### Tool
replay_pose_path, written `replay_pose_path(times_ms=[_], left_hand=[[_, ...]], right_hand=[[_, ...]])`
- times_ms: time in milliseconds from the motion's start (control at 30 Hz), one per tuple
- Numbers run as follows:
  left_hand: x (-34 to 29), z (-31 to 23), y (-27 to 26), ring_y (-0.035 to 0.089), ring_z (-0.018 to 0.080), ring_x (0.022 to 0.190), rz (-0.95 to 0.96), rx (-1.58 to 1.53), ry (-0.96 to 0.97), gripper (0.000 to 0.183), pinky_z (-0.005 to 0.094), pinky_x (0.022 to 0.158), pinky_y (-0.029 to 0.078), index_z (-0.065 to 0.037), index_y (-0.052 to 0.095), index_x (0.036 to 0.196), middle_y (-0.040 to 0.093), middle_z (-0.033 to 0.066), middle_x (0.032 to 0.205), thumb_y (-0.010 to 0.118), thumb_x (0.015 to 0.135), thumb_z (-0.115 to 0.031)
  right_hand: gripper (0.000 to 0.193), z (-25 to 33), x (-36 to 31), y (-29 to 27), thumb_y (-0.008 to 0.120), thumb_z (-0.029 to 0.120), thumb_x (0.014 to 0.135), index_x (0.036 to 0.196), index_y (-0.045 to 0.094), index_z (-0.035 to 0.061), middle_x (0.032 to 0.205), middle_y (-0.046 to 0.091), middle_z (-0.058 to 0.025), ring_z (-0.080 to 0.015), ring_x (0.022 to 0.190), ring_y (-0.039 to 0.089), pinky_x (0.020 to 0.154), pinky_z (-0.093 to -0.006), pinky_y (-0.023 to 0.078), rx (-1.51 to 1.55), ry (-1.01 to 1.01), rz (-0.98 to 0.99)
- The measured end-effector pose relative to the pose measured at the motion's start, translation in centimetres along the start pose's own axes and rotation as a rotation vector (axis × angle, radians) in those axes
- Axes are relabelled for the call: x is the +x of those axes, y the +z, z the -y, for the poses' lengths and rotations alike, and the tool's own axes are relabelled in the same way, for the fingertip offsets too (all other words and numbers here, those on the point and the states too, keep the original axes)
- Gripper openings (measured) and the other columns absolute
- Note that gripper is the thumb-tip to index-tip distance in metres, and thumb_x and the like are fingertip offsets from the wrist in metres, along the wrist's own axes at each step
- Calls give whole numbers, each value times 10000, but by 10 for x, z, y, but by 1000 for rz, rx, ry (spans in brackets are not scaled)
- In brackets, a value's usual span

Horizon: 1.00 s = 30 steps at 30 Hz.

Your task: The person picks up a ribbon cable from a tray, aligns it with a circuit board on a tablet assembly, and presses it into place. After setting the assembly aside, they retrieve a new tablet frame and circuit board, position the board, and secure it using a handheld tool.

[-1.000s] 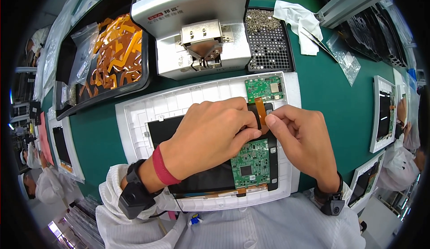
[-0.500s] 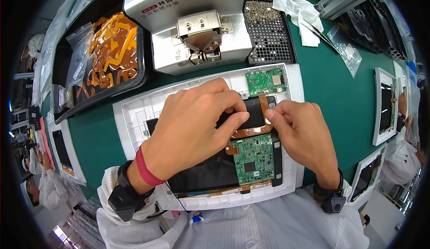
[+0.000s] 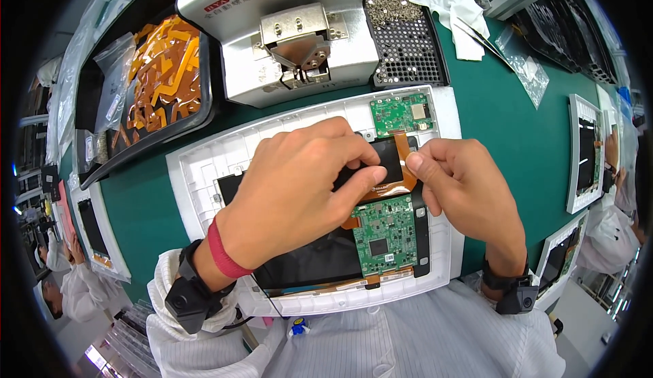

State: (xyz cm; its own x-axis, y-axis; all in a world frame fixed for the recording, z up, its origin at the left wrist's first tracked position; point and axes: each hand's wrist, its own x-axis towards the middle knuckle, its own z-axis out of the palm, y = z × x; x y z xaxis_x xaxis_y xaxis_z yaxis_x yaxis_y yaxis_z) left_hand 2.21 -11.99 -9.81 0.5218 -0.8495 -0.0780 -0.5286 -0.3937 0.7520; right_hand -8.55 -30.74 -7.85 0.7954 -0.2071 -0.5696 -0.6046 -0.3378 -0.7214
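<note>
A white plastic frame (image 3: pixel 197 201) lies before me with a black panel (image 3: pixel 306 266) inside it. A large green circuit board (image 3: pixel 398 232) sits on the panel's right part, and a smaller green board (image 3: pixel 388 116) lies above it. An L-shaped orange flex cable (image 3: pixel 402 148) runs down from the small board and bends left. At this bend, my right hand (image 3: pixel 473 187) pinches the cable's edge between thumb and finger. My left hand (image 3: pixel 299 181) hovers over the panel with curled fingers, thumb and forefinger close together beside the cable; anything between them is hidden.
A silver screw-feeding machine (image 3: pixel 292 52) stands behind the frame, beside a black screw tray (image 3: pixel 408 52). Orange flex cables (image 3: pixel 166 72) fill a black bin at left. Tweezers (image 3: pixel 483 41) rest on a white cloth (image 3: pixel 442 7). Similar framed panels (image 3: pixel 586 153) lie on both sides.
My right hand has turned slightly, its lower fingers now less tucked in, with the thumb still at the cable's bend. The left hand has barely moved. The whole view has shifted slightly.
</note>
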Motion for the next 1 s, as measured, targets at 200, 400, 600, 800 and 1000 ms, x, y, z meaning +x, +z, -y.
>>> replay_pose_path(times_ms=[200,400,600,800,1000], left_hand=[[4,-8,7,621,277,627,109,10,11,202,376,557,456,-48,699,841,649,86,802,718,898,-240],[4,-9,9,625,293,654,108,97,19,188,393,579,460,-57,699,830,657,82,803,727,879,-236],[3,-8,7,626,291,651,106,87,4,178,392,578,462,-60,702,821,654,76,772,729,874,-228],[2,-7,5,630,275,642,98,60,-12,183,373,571,467,-48,702,821,654,74,770,733,874,-220],[0,-5,3,631,258,635,64,65,4,190,353,570,476,-45,715,833,667,75,781,742,872,-229]], right_hand=[[333,-4,1,3,562,179,999,771,627,-54,563,589,-117,-212,486,571,505,-378,434,2,-52,18],[313,-7,-1,10,521,140,1000,806,639,-76,694,626,-273,-438,634,625,605,-488,471,-203,-200,-125],[340,-5,-1,9,520,154,1006,785,624,-82,701,616,-286,-456,658,616,630,-511,459,-228,-181,-119],[352,-3,-1,10,512,157,1011,775,622,-80,692,610,-292,-465,663,611,645,-520,456,-267,-170,-124],[353,-3,0,11,509,152,1010,772,625,-82,687,608,-293,-466,666,613,656,-525,458,-288,-179,-134]])
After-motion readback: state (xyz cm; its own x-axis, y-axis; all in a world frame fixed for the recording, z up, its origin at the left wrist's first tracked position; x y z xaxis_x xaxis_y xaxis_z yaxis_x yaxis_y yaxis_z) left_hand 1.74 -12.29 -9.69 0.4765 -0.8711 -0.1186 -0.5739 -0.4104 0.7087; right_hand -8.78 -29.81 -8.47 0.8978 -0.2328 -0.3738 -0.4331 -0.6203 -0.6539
